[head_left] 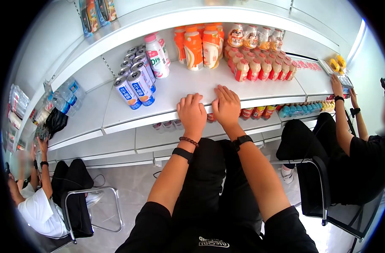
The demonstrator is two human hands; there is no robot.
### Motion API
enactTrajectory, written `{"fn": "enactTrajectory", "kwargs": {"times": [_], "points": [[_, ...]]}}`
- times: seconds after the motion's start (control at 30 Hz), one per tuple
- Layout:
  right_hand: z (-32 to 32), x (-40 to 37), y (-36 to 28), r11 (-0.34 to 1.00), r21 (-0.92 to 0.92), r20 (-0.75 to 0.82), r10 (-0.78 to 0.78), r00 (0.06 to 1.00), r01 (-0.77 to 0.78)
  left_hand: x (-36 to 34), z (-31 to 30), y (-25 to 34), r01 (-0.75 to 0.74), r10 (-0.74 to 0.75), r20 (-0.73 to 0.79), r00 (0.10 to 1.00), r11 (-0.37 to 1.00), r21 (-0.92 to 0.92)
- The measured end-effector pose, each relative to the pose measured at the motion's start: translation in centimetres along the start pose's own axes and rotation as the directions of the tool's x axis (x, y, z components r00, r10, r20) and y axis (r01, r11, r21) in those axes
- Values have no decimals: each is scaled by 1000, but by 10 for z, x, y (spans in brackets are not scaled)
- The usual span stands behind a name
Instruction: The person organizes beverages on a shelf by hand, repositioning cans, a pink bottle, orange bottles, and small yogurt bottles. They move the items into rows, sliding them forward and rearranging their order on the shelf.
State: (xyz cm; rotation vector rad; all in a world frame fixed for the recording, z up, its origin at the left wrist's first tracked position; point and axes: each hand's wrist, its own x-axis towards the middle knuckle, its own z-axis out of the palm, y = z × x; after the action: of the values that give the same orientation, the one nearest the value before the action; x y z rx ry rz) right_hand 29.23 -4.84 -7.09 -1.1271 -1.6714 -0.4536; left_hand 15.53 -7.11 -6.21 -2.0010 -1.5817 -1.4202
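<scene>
My left hand rests on the front edge of the white shelf, its fingers lying on the surface and holding nothing. Beside it, a small gap apart, my right hand lies palm down on the same edge, fingers stretched forward and nothing in them. Behind the hands stand orange bottles and a white bottle with a pink cap. Blue and white cans are grouped to the left. Small red-labelled bottles stand in rows to the right.
On the right a seated person reaches to the shelf near yellow items. On the left another person sits near a black bag. More goods stand on the shelf below. A chair is at the right.
</scene>
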Motion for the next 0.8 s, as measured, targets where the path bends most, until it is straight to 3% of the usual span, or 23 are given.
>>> {"fn": "enactTrajectory", "kwargs": {"times": [0.17,0.5,0.6,0.63,0.73,0.8], "points": [[5,-4,2,1000,-16,-17,-2,1000,2,-2,11,-3,-6,8,-92,996,1000,16],[7,-4,0,1000,-9,-24,29,999,-29,5,3,4,63,-64,-29,998,998,-10],[7,-6,1,1000,-20,-22,23,999,-24,8,-4,0,85,-80,51,996,990,-113],[6,-5,1,999,-24,-15,25,1000,-25,10,-10,-4,9,0,59,998,990,-140],[4,-4,1,1000,-7,-33,24,999,-24,19,-48,-37,18,134,307,942,895,-446],[4,-2,0,1000,2,-41,21,999,-21,18,-90,-43,-30,158,325,932,930,-366]]}}
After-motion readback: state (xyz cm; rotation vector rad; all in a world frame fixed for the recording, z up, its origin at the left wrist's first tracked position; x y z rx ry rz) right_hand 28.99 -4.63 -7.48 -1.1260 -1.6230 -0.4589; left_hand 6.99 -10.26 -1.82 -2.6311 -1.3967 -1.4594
